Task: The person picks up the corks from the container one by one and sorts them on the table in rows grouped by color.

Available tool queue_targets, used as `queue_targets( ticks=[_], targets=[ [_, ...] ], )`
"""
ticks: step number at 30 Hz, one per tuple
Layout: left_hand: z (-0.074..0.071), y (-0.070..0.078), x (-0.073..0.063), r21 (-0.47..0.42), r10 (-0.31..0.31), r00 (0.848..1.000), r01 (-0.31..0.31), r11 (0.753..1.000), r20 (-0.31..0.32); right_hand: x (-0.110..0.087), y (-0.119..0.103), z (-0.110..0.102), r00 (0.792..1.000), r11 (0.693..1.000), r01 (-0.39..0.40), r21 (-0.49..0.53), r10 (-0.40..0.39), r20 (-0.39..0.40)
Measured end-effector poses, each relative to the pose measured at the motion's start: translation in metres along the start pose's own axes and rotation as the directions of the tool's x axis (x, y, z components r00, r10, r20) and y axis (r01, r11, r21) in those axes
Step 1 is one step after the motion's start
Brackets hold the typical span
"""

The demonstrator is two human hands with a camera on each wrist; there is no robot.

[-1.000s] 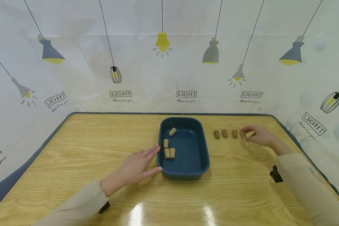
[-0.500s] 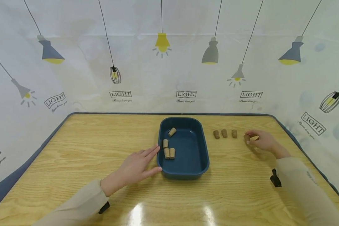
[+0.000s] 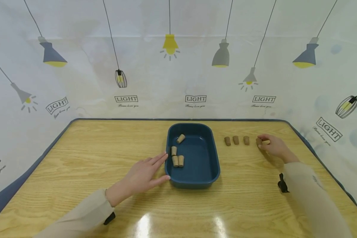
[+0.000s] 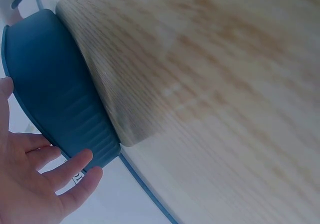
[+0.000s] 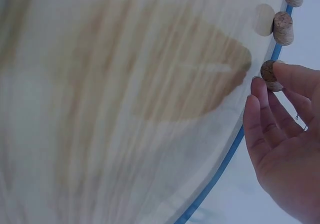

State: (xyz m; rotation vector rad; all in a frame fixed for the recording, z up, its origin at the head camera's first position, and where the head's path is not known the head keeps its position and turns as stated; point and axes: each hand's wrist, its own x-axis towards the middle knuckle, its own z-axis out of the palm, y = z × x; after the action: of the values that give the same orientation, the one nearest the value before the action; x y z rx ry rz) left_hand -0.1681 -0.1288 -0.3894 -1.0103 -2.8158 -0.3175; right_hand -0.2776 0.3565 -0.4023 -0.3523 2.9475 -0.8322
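My right hand (image 3: pixel 273 145) pinches a cork stopper (image 3: pixel 258 142) between thumb and fingers at the right of the table; the right wrist view shows the same cork (image 5: pixel 269 71) at the fingertips. Three more corks stand in a row to its left, the nearest being this cork (image 3: pixel 246 140). My left hand (image 3: pixel 141 176) rests with straight fingers against the left rim of a dark blue rectangular tub (image 3: pixel 193 183). Inside the tub several corks lie along its left side, among them a tilted cork (image 3: pixel 180 138) near the back.
The wooden table (image 3: pixel 107 142) has a dark blue edge and stands against a white backdrop (image 3: pixel 154 76) printed with hanging lamps. Black wrist-camera mounts show under both sleeves, such as the right mount (image 3: pixel 282 183).
The right hand, pinching the cork, has shifted slightly right, leaving a wider gap to the row of three. The left hand and the tub stay where they were.
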Motion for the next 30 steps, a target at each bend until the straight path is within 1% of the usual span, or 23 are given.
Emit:
queue_targets(
  ticks=[4, 13, 17, 18, 20, 24, 25, 26, 30],
  targets=[
    [0.000, 0.000, 0.000, 0.000, -0.001, 1.000, 0.001, 1.000, 0.000, 0.005, 0.000, 0.003, 1.000, 1.000, -0.007, -0.005, 0.007, -0.018],
    [0.001, -0.001, 0.000, -0.004, 0.009, 1.000, -0.009, 1.000, -0.009, 0.011, -0.003, 0.004, 0.998, 0.998, -0.055, -0.013, 0.055, -0.019],
    [0.000, -0.001, 0.000, -0.001, 0.011, 1.000, -0.011, 1.000, -0.007, 0.014, 0.000, 0.003, 0.997, 0.997, -0.072, 0.002, 0.072, -0.019],
    [0.000, -0.001, 0.000, 0.000, 0.012, 1.000, -0.012, 1.000, -0.007, 0.015, 0.002, 0.004, 0.997, 0.998, -0.065, -0.004, 0.065, -0.037],
    [0.000, -0.001, 0.000, 0.000, 0.012, 1.000, -0.012, 1.000, -0.007, 0.016, 0.005, 0.005, 0.997, 0.998, -0.066, 0.007, 0.066, -0.039],
    [0.000, -0.001, 0.000, -0.003, 0.007, 1.000, -0.007, 1.000, -0.006, 0.017, 0.002, 0.006, 0.997, 0.997, -0.078, -0.003, 0.078, -0.023],
    [0.000, -0.001, 0.000, -0.003, 0.005, 1.000, -0.005, 1.000, -0.007, 0.016, -0.001, 0.005, 0.996, 0.996, -0.092, 0.005, 0.092, 0.000],
    [0.000, 0.000, 0.000, -0.004, 0.006, 1.000, -0.006, 1.000, -0.009, 0.016, -0.002, 0.005, 0.995, 0.995, -0.098, -0.002, 0.098, 0.006],
    [0.000, 0.000, -0.001, -0.011, 0.006, 1.000, -0.006, 1.000, -0.020, 0.016, -0.004, 0.004, 0.995, 0.995, -0.099, -0.005, 0.099, 0.014]
  ],
)
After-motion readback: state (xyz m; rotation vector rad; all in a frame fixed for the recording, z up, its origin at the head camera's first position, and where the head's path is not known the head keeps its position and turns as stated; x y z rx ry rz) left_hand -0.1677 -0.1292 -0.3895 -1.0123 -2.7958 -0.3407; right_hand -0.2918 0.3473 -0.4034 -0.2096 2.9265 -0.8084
